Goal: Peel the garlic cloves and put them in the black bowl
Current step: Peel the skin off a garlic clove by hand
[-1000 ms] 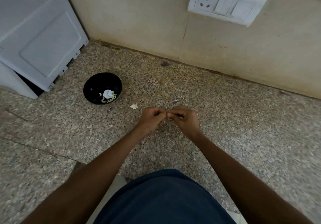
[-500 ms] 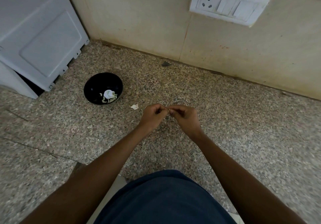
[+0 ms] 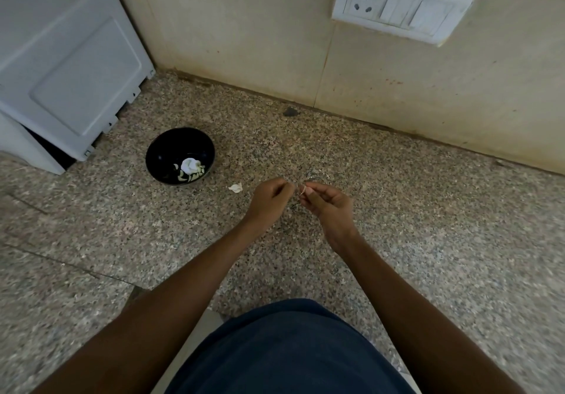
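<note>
A black bowl (image 3: 171, 149) stands on the speckled counter at the left, holding several pale peeled cloves and a white piece. A small white garlic piece (image 3: 235, 188) lies on the counter just right of the bowl. Above the counter's middle, my left hand (image 3: 269, 201) and my right hand (image 3: 327, 207) are close together with curled fingers. A thin pale bit of garlic skin (image 3: 302, 192) shows at my right fingertips. Whatever my left fingers hold is hidden inside them.
A white appliance (image 3: 61, 66) fills the back left corner, close behind the bowl. A tiled wall with a white socket and switch plate (image 3: 400, 11) runs along the back. A dark chip (image 3: 290, 111) lies near the wall's foot.
My hands have drawn slightly apart; earlier their fingertips met, now a small gap shows with a strip of skin at my right fingertips. The bowl and loose piece stay put.
</note>
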